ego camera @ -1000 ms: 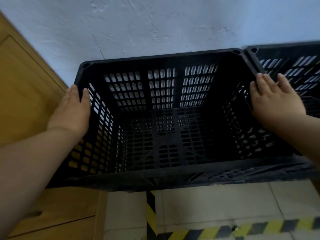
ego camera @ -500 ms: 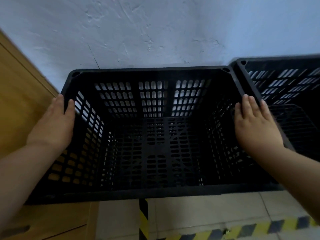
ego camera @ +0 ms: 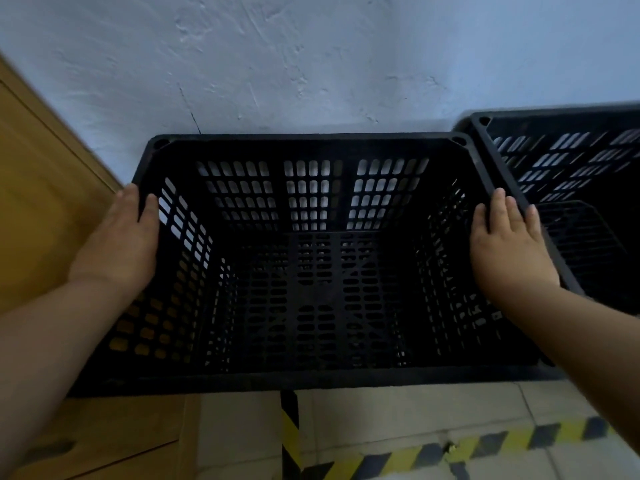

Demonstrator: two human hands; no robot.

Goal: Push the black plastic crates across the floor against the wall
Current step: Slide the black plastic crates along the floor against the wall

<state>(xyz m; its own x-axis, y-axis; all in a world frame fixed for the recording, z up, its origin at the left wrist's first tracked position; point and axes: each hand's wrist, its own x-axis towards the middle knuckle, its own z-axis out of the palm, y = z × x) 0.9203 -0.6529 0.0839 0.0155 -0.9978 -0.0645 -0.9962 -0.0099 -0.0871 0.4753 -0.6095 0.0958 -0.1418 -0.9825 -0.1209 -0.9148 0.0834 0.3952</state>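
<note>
A black slotted plastic crate (ego camera: 311,379) fills the middle of the head view, empty, with its far rim at the pale wall (ego camera: 311,64). My left hand (ego camera: 119,244) grips the crate's left rim, fingers outside and thumb inside. My right hand (ego camera: 509,244) lies over the right rim, fingers draped across it. A second black crate (ego camera: 568,157) stands at the right, its side touching the first crate and its back also at the wall.
A wooden cabinet (ego camera: 45,202) runs along the left, close beside the crate. Pale floor tiles (ego camera: 398,417) lie in front, marked by yellow-and-black hazard tape (ego camera: 485,445).
The view has tilted up and pulled back, so the crate sits lower in frame and more wall shows. Both hands kept their hold on the side rims.
</note>
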